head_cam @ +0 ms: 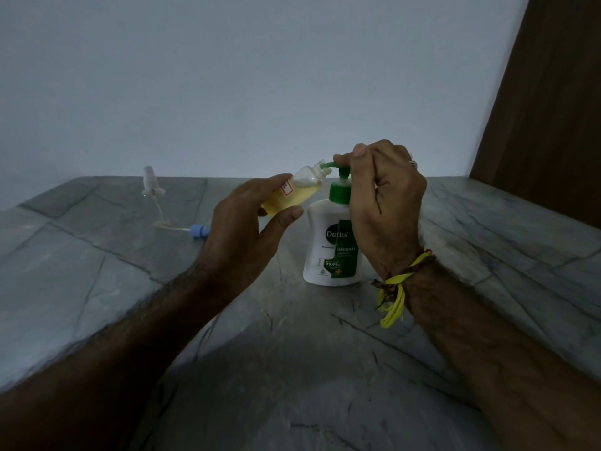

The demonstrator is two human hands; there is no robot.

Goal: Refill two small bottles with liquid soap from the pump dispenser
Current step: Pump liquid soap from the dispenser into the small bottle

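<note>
A white pump dispenser [328,242] with a green label and green pump head stands upright on the grey stone table [292,353]. My left hand [242,229] holds a small clear bottle [297,192], tilted, partly filled with yellow soap, its open neck against the green nozzle. My right hand [383,203] sits over the pump, with thumb and fingers curled on the green pump top. A second small clear bottle [150,185] with a white sprayer stands at the back left. A blue cap [199,231] with a thin tube lies on the table near it.
A pale wall rises behind the table's far edge. A dark brown wooden panel [546,109] stands at the right. A yellow thread band [398,288] is tied round my right wrist.
</note>
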